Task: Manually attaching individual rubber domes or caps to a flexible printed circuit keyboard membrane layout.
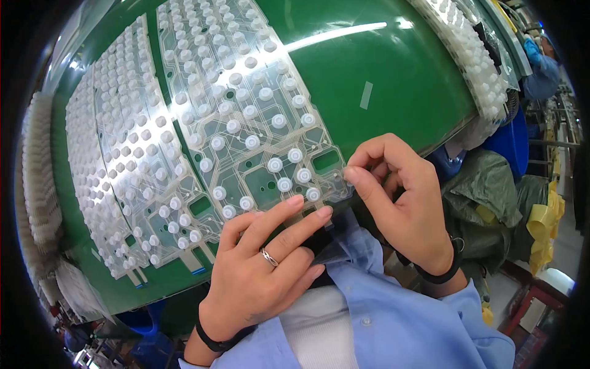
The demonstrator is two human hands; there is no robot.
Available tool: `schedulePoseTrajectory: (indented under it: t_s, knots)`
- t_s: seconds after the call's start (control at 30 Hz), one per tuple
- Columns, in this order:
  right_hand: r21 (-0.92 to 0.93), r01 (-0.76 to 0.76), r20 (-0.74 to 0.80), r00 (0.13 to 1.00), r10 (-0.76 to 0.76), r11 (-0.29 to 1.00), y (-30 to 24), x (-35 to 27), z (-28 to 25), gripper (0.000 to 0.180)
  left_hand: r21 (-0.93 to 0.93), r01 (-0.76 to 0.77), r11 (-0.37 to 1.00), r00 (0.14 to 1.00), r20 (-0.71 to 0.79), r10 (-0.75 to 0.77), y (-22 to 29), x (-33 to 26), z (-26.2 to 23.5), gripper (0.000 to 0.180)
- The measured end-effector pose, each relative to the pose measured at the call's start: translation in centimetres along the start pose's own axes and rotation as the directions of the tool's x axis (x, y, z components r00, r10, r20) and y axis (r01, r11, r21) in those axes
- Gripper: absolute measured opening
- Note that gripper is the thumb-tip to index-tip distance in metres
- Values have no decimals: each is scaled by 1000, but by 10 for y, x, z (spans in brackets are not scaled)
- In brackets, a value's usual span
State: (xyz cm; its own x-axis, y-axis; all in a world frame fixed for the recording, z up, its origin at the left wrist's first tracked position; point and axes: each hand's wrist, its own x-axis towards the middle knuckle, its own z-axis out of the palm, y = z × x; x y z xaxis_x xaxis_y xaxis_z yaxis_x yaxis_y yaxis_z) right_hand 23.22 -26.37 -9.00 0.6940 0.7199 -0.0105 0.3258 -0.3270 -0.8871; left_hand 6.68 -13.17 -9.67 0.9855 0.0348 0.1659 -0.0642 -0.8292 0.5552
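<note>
The near edge of the domed sheet [249,112] is partly covered by the left hand [261,270], and its far end is cut off by the top of the view; the tail under the left fingertips is hard to make out. The right hand [409,203] has its thumb and forefinger tips brought close together at the sheet's right-hand corner, the other fingers curled behind; whether that grip closes fully, or has hold of the film's edge, I cannot tell. The left grip is loose and spread, two long fingers laid over the near edge, the palm hidden. The sheet lies flat on the green table [424,92], left of the right grip and just beyond the left: clear film with fine pale traces, rows of round white domes, ringed on top near the hands, and a cutout beside the right fingertips showing green. Glare washes out some domes farther off. To the left of both grips lie more domed sheets [135,150], with blue-tipped tails. Beyond the right grip are a pale strip [366,95] and, farther right, a blurred white stack [476,58].
</note>
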Motion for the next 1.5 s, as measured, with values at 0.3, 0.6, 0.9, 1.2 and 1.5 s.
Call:
schedulePoseTrajectory:
  t_s: [0.3, 0.6, 0.9, 1.2, 1.5]
  knots:
    - [-20, -26, -5, 1000, 26, 999, 0, 0, 2, 6, 1, 9, 1000, 1000, 18, -9, -1, 0, -1, 20]
    - [-58, -19, -12, 1000, 18, 998, 0, 0, 2, 7, 1, 10, 1000, 1000, 28, -10, 0, 1, -1, 21]
    - [-2, 1, 77, 997, -1, 1000, 0, -1, -5, 13, 108, 30, 994, 998, 58, -36, 6, 6, -1, 23]
    - [-310, 216, 72, 976, -203, 926, 0, -6, -7, 20, 85, 32, 996, 998, 58, -37, 5, 6, 0, 22]
    - [-251, 12, -109, 993, -41, 968, 4, 8, 1, 29, 3, 49, 999, 998, 25, -49, 3, 6, -3, 20]
